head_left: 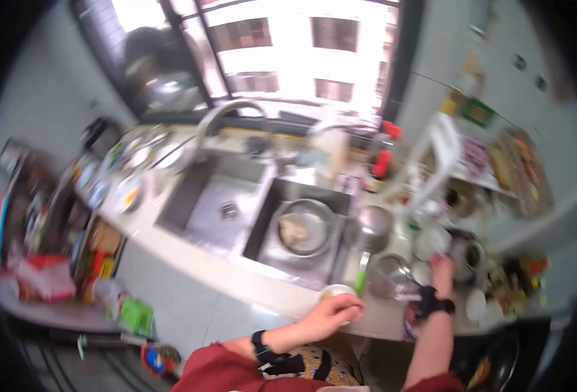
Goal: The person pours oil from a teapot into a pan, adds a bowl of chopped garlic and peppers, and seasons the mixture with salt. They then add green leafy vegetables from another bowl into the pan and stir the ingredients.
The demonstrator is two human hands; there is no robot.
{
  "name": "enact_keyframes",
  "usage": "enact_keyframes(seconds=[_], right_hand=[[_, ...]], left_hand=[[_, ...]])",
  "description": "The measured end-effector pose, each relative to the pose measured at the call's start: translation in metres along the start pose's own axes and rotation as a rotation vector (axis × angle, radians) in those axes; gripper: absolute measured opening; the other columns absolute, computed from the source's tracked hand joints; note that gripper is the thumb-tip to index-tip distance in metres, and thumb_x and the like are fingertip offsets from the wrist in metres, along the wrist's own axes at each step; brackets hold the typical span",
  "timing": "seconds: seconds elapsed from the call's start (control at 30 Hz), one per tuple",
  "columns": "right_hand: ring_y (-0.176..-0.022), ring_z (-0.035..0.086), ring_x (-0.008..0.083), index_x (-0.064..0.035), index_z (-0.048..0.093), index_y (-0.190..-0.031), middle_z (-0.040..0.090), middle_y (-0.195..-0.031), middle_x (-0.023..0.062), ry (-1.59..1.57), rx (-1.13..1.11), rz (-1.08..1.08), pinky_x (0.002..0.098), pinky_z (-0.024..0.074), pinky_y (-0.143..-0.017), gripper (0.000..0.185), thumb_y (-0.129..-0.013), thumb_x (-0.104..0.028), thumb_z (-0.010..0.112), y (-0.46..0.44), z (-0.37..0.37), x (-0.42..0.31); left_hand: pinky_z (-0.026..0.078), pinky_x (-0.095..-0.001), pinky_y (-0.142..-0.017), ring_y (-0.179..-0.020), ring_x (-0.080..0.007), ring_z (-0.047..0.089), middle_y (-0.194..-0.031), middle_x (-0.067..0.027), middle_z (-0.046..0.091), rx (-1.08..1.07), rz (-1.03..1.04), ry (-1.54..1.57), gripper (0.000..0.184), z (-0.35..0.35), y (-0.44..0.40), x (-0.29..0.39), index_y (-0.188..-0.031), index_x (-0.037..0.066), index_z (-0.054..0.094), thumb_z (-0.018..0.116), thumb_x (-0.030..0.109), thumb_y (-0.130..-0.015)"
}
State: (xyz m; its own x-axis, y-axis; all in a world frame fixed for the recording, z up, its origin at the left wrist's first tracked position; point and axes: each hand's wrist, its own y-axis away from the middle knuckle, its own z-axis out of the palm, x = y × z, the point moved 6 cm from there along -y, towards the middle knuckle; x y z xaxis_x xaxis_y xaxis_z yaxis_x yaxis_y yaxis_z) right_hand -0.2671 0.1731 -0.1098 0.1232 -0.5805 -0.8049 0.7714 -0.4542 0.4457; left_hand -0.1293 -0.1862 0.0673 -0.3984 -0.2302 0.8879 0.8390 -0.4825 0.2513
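Observation:
My left hand is closed around a small white bowl at the counter's front edge; part of the bowl is hidden behind the fingers. My right hand reaches over the right end of the counter, between white bowls and a metal pot. Its fingers are blurred, and whether they grip anything is unclear. Left of the right wrist sits a clear glass pot. A saucepan with a green handle lies between the hands and the sink.
In the right sink basin, a round metal pan holds something pale. The left basin has a tall curved faucet above it. A white rack stands at right. Dishes crowd the counter's left end.

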Motion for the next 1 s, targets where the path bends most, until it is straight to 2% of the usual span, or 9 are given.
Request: enact_keyframes(seconds=[0.1, 0.2, 0.3, 0.4, 0.53, 0.67, 0.73, 0.87, 1.0], right_hand=[[-0.07, 0.054, 0.0184, -0.0048, 0.046, -0.092, 0.054, -0.081, 0.0081, 0.097, -0.04, 0.019, 0.029, 0.0453, -0.06, 0.014, -0.079, -0.01, 0.049, 0.011, -0.009, 0.004], [-0.064, 0.05, 0.0137, -0.0059, 0.05, -0.092, 0.053, -0.077, 0.0056, 0.335, 0.279, -0.235, 0.024, 0.0409, -0.055, 0.016, -0.077, -0.009, 0.046, 0.095, 0.009, -0.023], [-0.064, 0.047, 0.0107, -0.0055, 0.054, -0.082, 0.053, -0.076, 0.0041, 0.379, 0.123, -0.396, 0.0218, 0.0372, -0.052, 0.016, -0.079, -0.008, 0.039, 0.155, 0.019, -0.012], [-0.067, 0.049, 0.0113, -0.0025, 0.051, -0.094, 0.053, -0.082, 0.0044, 0.414, -0.123, -0.382, 0.0211, 0.0393, -0.056, 0.022, -0.087, -0.021, 0.042, 0.192, 0.007, 0.02], [-0.072, 0.051, 0.0111, 0.0005, 0.049, -0.1, 0.054, -0.085, 0.0052, 0.437, -0.422, -0.265, 0.0228, 0.0435, -0.063, 0.022, -0.086, -0.017, 0.048, 0.261, -0.019, 0.05], [-0.074, 0.056, 0.0145, 0.0012, 0.058, -0.093, 0.06, -0.085, 0.0105, 0.799, -0.449, -0.203, 0.027, 0.045, -0.068, 0.022, -0.081, -0.017, 0.053, 0.326, -0.072, 0.041], [-0.074, 0.057, 0.0169, 0.0001, 0.059, -0.092, 0.06, -0.084, 0.0128, 0.67, -0.405, -0.2, 0.0282, 0.0446, -0.069, 0.021, -0.082, -0.017, 0.052, 0.347, -0.125, 0.055], [-0.073, 0.058, 0.0216, 0.0002, 0.058, -0.091, 0.06, -0.083, 0.0135, 0.784, -0.117, -0.297, 0.0302, 0.045, -0.069, 0.021, -0.081, -0.017, 0.053, 0.412, -0.231, 0.041], [-0.085, 0.055, 0.0302, -0.0016, 0.055, -0.099, 0.058, -0.086, 0.0146, 0.971, 0.847, -0.456, 0.0377, 0.0427, -0.076, 0.028, -0.072, -0.01, 0.059, 0.511, -0.355, -0.014]], left_hand=[[0.044, -0.0243, -0.078, -0.085, -0.0115, 0.055, -0.089, -0.0064, 0.057, 0.008, 0.068, 0.026, 0.019, -0.002, 0.003, -0.007, -0.102, -0.001, 0.049, 0.044, 0.011, -0.088], [0.043, -0.0233, -0.077, -0.083, -0.0099, 0.054, -0.087, -0.0048, 0.056, -0.06, 0.129, 0.06, 0.018, 0.014, 0.004, -0.005, -0.102, -0.001, 0.049, 0.044, 0.011, -0.088], [0.043, -0.023, -0.076, -0.082, -0.0094, 0.053, -0.087, -0.0047, 0.056, -0.118, 0.159, 0.059, 0.018, 0.038, 0.002, -0.009, -0.102, -0.001, 0.048, 0.044, 0.01, -0.088], [0.043, -0.0233, -0.077, -0.083, -0.0097, 0.053, -0.086, -0.0054, 0.056, -0.185, 0.169, 0.003, 0.018, 0.064, 0.009, -0.009, -0.102, 0.0, 0.048, 0.043, 0.01, -0.088], [0.043, -0.0236, -0.077, -0.084, -0.0105, 0.054, -0.087, -0.0061, 0.057, -0.255, 0.159, -0.084, 0.02, 0.106, 0.02, -0.027, -0.103, -0.001, 0.049, 0.044, 0.012, -0.088], [0.043, -0.0267, -0.079, -0.083, -0.014, 0.055, -0.09, -0.0084, 0.058, -0.305, 0.129, -0.329, 0.019, 0.152, 0.038, -0.048, -0.101, -0.002, 0.05, 0.045, 0.009, -0.087], [0.043, -0.0277, -0.079, -0.082, -0.0153, 0.056, -0.089, -0.0088, 0.059, -0.387, 0.025, -0.262, 0.018, 0.18, 0.047, -0.065, -0.1, -0.002, 0.052, 0.045, 0.009, -0.087], [0.043, -0.028, -0.077, -0.083, -0.015, 0.055, -0.087, -0.0081, 0.059, -0.491, -0.046, -0.367, 0.018, 0.218, 0.048, -0.101, -0.099, -0.001, 0.052, 0.045, 0.009, -0.086], [0.041, -0.0269, -0.079, -0.091, -0.0145, 0.051, -0.101, -0.0089, 0.055, -0.522, 0.017, -0.604, 0.029, 0.246, 0.031, -0.124, -0.107, -0.001, 0.048, 0.052, 0.016, -0.084]])
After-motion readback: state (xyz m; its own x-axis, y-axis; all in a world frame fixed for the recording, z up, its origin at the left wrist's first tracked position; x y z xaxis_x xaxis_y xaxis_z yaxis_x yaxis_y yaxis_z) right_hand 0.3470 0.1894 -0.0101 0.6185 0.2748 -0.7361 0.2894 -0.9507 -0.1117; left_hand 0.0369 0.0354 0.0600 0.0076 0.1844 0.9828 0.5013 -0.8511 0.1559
